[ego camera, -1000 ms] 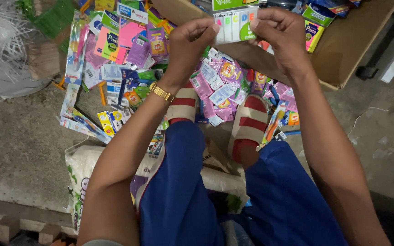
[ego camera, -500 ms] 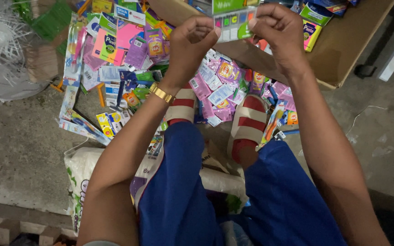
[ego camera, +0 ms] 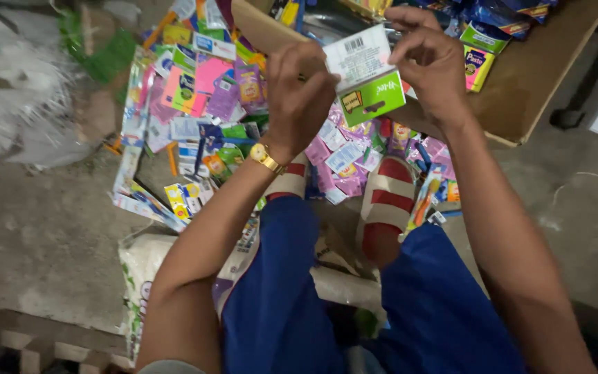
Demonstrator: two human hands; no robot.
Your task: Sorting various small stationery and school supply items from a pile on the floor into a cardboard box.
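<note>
Both of my hands hold one small green and white sachet strip point(ego camera: 367, 76) up in front of me. My left hand point(ego camera: 299, 97) pinches its left edge; a gold wristwatch point(ego camera: 264, 157) sits on that wrist. My right hand point(ego camera: 429, 62) grips the strip's upper right corner. Beneath the hands lies a heap of colourful sachets point(ego camera: 209, 125) on the floor. An open cardboard box point(ego camera: 520, 90) with more packets stands behind the strip.
My legs in blue trousers point(ego camera: 278, 291) and red and white striped sandals point(ego camera: 385, 201) stretch toward the heap. A white woven sack point(ego camera: 143, 263) lies under my left knee. Crumpled plastic sheeting point(ego camera: 15, 90) is at the far left on the concrete floor.
The strip has been brought lower and nearer to me, and its printed face is now turned up. Both hands have kept hold of it.
</note>
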